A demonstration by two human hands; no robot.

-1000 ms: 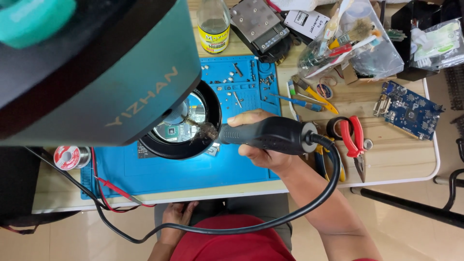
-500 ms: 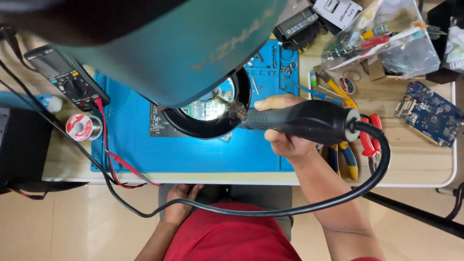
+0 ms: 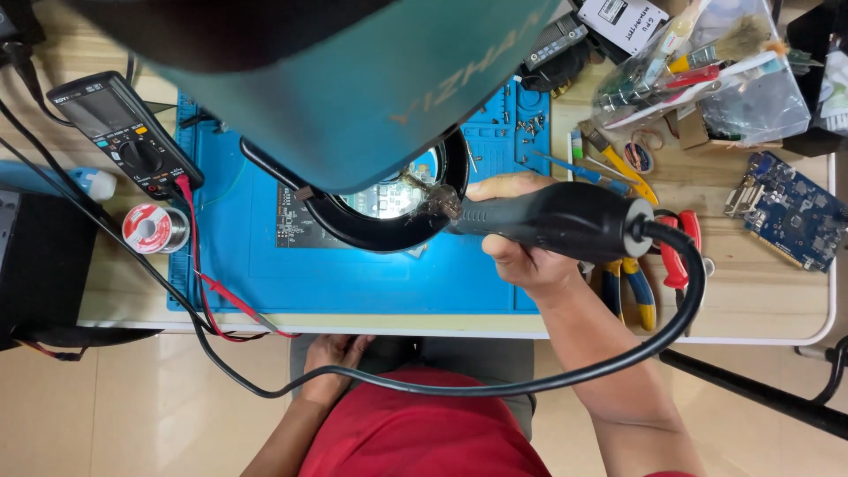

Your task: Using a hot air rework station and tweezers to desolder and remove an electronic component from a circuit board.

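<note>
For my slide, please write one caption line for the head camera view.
Right hand points a black hot-air tool under a ring magnifier lamp over a blue mat; left hand rests on lap.

Workbench surroundings, seen from above. A black multimeter [image 3: 124, 132] lies at the upper left edge of the blue work mat [image 3: 353, 283], its red probe leads [image 3: 221, 296] trailing across the mat toward the near table edge. A solder spool [image 3: 155, 228] sits just below the meter, beside the mat. At upper right, a clear plastic bag of small tools [image 3: 707, 75] rests on the wooden table [image 3: 760, 305]. A blue circuit card [image 3: 786, 212] lies at far right; red-handled pliers [image 3: 676, 252] lie near it.
</note>
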